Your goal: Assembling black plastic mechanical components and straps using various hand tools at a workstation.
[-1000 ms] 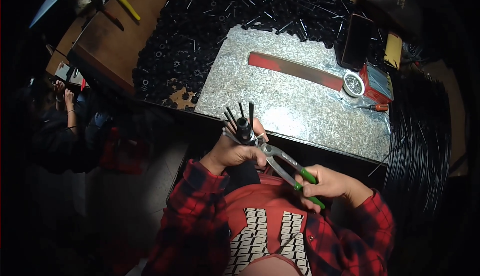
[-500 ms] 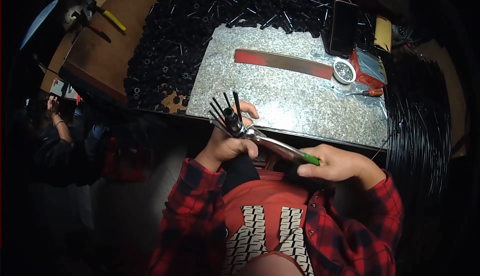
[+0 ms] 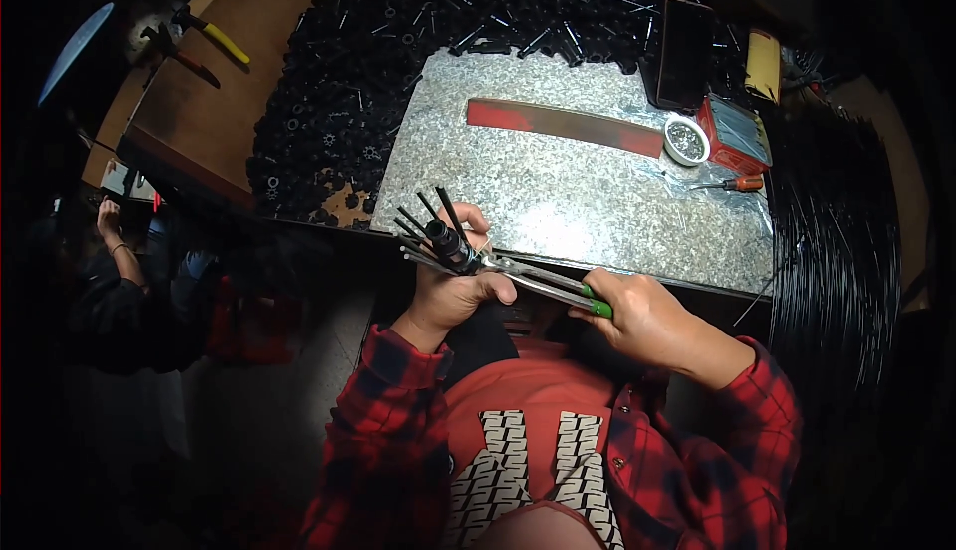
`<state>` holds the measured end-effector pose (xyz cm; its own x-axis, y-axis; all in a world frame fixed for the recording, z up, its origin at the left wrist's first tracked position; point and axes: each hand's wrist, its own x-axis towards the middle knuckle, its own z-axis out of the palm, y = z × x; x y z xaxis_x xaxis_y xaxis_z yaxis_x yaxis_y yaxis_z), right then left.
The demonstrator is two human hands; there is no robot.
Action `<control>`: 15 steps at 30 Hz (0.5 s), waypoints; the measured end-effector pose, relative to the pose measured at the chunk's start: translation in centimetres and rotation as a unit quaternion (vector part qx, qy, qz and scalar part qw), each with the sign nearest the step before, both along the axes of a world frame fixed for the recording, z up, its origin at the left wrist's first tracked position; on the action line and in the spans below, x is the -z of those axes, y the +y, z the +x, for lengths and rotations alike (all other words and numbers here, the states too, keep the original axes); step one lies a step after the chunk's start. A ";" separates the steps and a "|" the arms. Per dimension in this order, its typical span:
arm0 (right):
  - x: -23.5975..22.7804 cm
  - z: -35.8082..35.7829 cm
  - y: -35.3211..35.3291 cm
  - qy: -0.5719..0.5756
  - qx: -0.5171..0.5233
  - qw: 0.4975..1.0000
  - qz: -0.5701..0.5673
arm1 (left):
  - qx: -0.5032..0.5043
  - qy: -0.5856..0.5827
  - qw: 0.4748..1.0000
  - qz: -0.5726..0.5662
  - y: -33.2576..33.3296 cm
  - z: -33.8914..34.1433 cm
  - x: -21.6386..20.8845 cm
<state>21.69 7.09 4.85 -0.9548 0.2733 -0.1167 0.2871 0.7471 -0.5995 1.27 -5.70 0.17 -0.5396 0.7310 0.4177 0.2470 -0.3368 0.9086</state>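
My left hand (image 3: 446,296) is closed around a black tubular hub (image 3: 450,245) with several thin black rods fanning out of its upper left side. The hub is tilted, its round opening facing up and to the left, just off the table's front edge. From the right, my right hand (image 3: 647,323) grips the green handles of metal pliers (image 3: 546,283). Their jaws meet the hub's right side close to my left fingers. Exactly what the jaws bite on is too small to make out.
A speckled grey board (image 3: 588,192) bears a red-brown strip (image 3: 563,126), a white cup of small metal bits (image 3: 686,141) and a screwdriver (image 3: 742,184). Black parts (image 3: 339,102) heap behind and left; black rods (image 3: 832,241) lie right. Another person's hand (image 3: 110,220) shows far left.
My left hand and the hub have shifted a little left. My right hand has moved left along with the pliers, whose two handles now show slightly apart.
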 end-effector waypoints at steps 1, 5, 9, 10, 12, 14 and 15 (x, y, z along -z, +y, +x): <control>0.1 0.2 0.1 0.024 -0.010 0.999 0.021 | 0.031 -0.031 0.999 -0.027 -0.1 -0.1 -0.5; -1.2 0.8 0.4 0.071 -0.015 0.994 0.085 | 0.104 -0.097 0.988 -0.060 -0.4 -0.4 -1.0; -3.0 1.3 0.4 0.061 -0.014 0.978 0.199 | 0.165 -0.041 0.982 -0.078 -0.4 -1.2 0.0; -3.1 1.4 0.4 0.054 -0.013 0.974 0.222 | 0.165 -0.042 0.982 -0.078 -0.4 -1.1 0.0; -3.0 1.8 0.7 0.061 -0.017 0.965 0.256 | 0.196 -0.124 0.969 -0.084 -0.1 -0.5 -0.6; -3.1 2.0 0.7 0.069 -0.022 0.955 0.288 | 0.202 -0.099 0.972 -0.066 0.1 -0.3 -0.3; -3.3 2.0 0.6 0.050 -0.024 0.957 0.285 | 0.201 -0.109 0.970 -0.078 0.0 -0.1 -0.6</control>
